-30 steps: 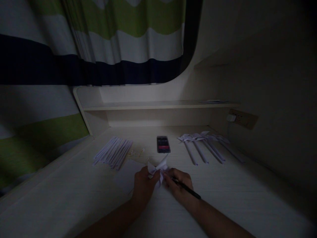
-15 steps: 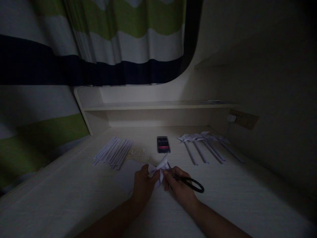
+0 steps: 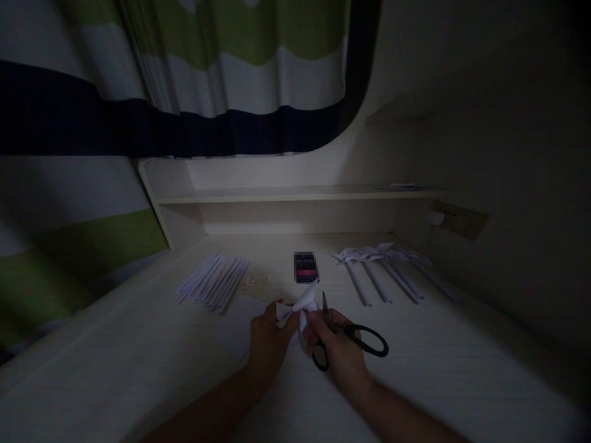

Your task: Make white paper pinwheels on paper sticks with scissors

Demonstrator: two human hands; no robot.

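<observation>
Between my hands is a white paper pinwheel (image 3: 305,299) with its blades folded toward the middle. My left hand (image 3: 270,332) is closed on its left side, thumb near the centre. My right hand (image 3: 339,344) holds black-handled scissors (image 3: 372,341) in its palm and fingers; the blade tip points up and away. The right thumb and fingertips also touch the pinwheel's right side. Below my left hand a sheet of white paper (image 3: 233,326) lies flat, partly hidden by that hand.
Rolled paper sticks (image 3: 215,283) are stacked at the left, with small pale pieces (image 3: 252,283) beside them. A phone (image 3: 306,267) lies at the back. Several finished pinwheels on sticks (image 3: 381,277) lie at the right. Behind runs a shelf (image 3: 286,197); a wall socket (image 3: 462,220) is at right.
My right hand's grip on the scissors has shifted: the blade tip and the second handle loop now show, and the handles have swung outward. My left hand keeps hold of the pinwheel.
</observation>
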